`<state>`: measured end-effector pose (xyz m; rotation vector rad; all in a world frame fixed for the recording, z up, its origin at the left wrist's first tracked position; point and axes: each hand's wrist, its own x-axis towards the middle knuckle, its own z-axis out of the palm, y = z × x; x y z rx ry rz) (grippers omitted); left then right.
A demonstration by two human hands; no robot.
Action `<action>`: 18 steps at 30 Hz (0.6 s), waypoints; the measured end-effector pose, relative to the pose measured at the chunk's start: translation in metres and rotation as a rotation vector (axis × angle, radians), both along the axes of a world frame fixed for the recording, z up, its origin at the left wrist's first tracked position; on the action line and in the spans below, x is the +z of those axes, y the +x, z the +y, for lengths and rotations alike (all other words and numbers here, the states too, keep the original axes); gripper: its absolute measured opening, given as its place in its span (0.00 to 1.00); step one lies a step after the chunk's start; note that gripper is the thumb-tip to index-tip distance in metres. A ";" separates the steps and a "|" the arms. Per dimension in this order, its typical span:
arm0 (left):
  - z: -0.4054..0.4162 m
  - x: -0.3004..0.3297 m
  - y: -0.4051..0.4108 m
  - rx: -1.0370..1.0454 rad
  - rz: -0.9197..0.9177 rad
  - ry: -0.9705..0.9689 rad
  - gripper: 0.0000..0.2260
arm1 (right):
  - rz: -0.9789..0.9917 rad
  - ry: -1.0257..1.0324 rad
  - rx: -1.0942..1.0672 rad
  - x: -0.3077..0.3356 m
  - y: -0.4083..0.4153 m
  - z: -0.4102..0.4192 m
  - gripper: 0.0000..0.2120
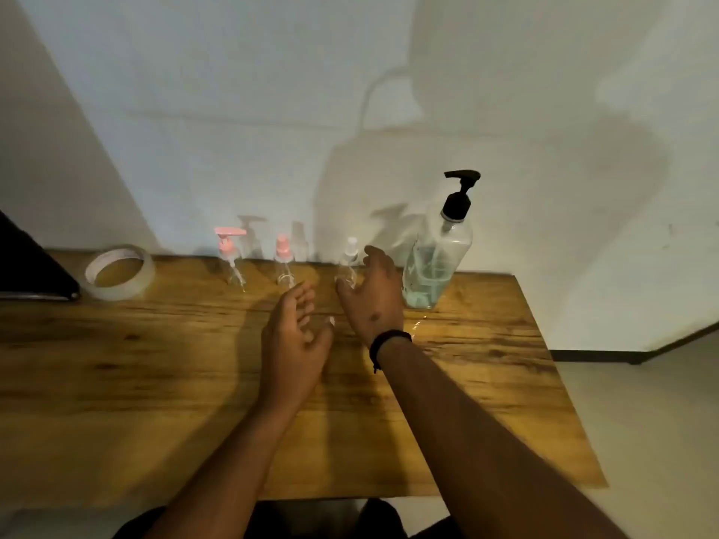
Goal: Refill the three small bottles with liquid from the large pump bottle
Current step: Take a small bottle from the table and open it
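I am sitting in what looks like a plain room of a home, not a lab or shop. My wooden surface [486, 383] stands pushed against a bare, whitewashed wall [233, 110], lit unevenly so shadows fall across it. Household odds lie on it: a roll of clear tape [120, 272], small refillable toiletry bottles [232, 262], a large pump bottle [437, 258]. A pale floor [642, 422] with dark skirting [603, 355] shows at right.
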<state>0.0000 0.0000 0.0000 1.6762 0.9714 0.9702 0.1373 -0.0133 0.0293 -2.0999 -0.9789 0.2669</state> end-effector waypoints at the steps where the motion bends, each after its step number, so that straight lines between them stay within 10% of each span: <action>1: 0.005 -0.004 0.002 -0.009 0.027 0.038 0.28 | -0.009 -0.010 -0.010 -0.002 0.001 0.005 0.30; 18: 0.012 -0.017 0.006 -0.038 0.094 0.114 0.29 | -0.047 -0.013 -0.056 -0.019 0.005 0.012 0.15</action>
